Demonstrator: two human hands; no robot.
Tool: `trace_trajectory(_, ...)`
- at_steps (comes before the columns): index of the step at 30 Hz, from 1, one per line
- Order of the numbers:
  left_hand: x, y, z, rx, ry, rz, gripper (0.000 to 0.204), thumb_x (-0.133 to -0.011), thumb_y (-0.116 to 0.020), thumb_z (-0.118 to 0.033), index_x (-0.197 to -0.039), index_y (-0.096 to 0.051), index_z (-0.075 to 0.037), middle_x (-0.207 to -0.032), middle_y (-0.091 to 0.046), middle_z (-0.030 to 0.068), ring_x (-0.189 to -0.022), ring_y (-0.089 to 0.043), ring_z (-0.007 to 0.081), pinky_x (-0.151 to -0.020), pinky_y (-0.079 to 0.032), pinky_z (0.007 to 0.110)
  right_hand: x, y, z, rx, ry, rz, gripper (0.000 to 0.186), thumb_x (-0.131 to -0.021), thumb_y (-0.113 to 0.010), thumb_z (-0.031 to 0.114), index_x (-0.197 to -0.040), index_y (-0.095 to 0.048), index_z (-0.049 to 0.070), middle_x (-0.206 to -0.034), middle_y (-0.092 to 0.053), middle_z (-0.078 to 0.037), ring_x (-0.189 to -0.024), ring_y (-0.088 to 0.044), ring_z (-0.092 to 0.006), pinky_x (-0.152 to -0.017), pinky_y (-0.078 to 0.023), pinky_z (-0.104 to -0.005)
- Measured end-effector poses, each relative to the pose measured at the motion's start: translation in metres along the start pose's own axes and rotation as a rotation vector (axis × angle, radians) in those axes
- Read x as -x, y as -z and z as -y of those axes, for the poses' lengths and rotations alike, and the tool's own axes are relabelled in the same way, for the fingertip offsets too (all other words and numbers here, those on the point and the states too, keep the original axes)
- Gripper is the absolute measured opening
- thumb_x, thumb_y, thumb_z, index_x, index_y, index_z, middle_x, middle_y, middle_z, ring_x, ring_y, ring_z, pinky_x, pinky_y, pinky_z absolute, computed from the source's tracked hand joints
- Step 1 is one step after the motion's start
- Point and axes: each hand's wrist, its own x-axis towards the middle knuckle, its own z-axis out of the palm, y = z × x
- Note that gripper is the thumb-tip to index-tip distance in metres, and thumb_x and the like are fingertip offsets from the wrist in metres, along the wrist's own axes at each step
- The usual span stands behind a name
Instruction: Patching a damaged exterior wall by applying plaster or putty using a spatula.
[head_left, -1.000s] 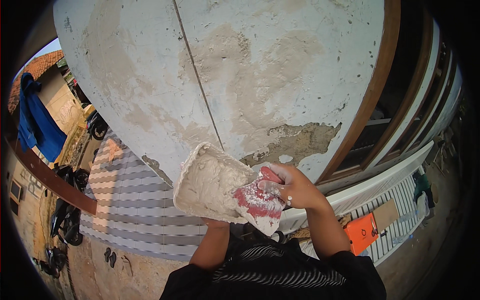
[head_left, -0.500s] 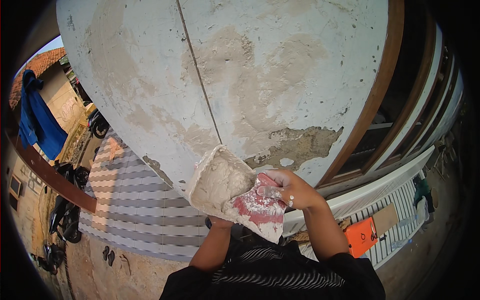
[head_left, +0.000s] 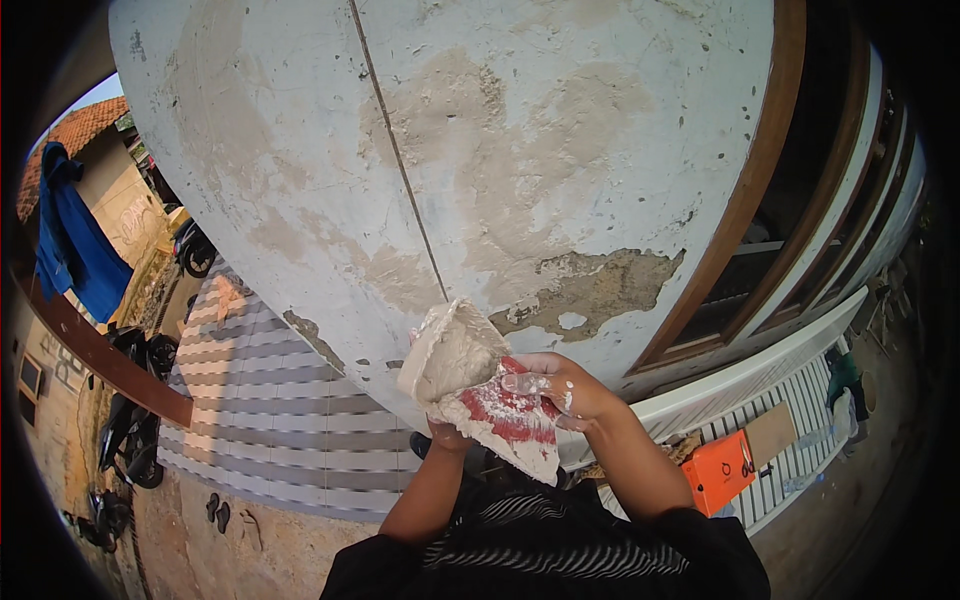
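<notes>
My left hand (head_left: 449, 437) is wrapped under a whitish, putty-smeared tub (head_left: 412, 372), and most of its fingers are hidden behind it. Thick beige putty (head_left: 455, 352) fills the tub, whose mouth is tilted toward me. Closed on a red putty spreader (head_left: 512, 412), my right hand (head_left: 572, 390) has its thumb on the face and white smears on the skin. The spreader lies against the tub's near right edge, with putty coating its lower edge. Just beyond is the pale blue wall (head_left: 300, 130) with beige patches and a rough bare area (head_left: 610, 290).
A long cord or crack (head_left: 400, 165) runs down the wall. Brown-framed windows (head_left: 745, 220) stand right, above a white slatted bench (head_left: 780, 465) carrying an orange box (head_left: 718, 473). Striped floor tiles (head_left: 280, 400), sandals (head_left: 217, 512), motorbikes (head_left: 135, 430) and a hanging blue cloth (head_left: 85, 240) are left.
The tub has shifted slightly right and down and turned more on its side. My right hand and the spreader have moved a little left.
</notes>
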Motion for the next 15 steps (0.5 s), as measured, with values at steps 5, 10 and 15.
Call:
trace_trajectory(5, 0.01, 0.014, 0.007, 0.083, -0.006, 0.079, 0.088, -0.088, -0.043, -0.068, -0.151, -0.014, -0.014, -0.154, -0.022, 0.0129, -0.14, -0.026, 0.0338, -0.114, -0.025, 0.051, 0.004, 0.006, 0.004, -0.052, 0.035, -0.154, 0.034, -0.092, -0.06, 0.01, -0.121, -0.054, -0.006, -0.109, -0.065, -0.013, -0.095, -0.066, -0.0183, -0.081, -0.056, -0.0301)
trace_trajectory(10, 0.01, 0.017, -0.011, 0.127, -0.021, 0.031, 0.082, -0.091, -0.036, -0.066, -0.151, -0.015, -0.014, -0.154, -0.021, 0.0108, -0.14, -0.026, 0.0338, -0.113, -0.026, 0.051, 0.018, 0.033, -0.005, -0.343, 0.278, -0.249, 0.04, -0.09, -0.054, 0.001, -0.129, -0.046, -0.005, -0.118, -0.06, -0.018, -0.104, -0.064, -0.0255, -0.088, -0.055, -0.0363)
trace_trajectory(15, 0.004, 0.034, -0.031, 0.05, -0.056, -0.194, 0.08, -0.093, -0.034, -0.065, -0.151, -0.014, -0.013, -0.153, -0.024, 0.0107, -0.137, -0.031, 0.0354, -0.111, -0.03, 0.053, 0.03, 0.057, -0.025, -0.527, 0.509, -0.43, 0.04, -0.087, -0.056, 0.0, -0.126, -0.048, -0.001, -0.115, -0.061, -0.015, -0.103, -0.063, -0.0274, -0.092, -0.053, -0.0413)
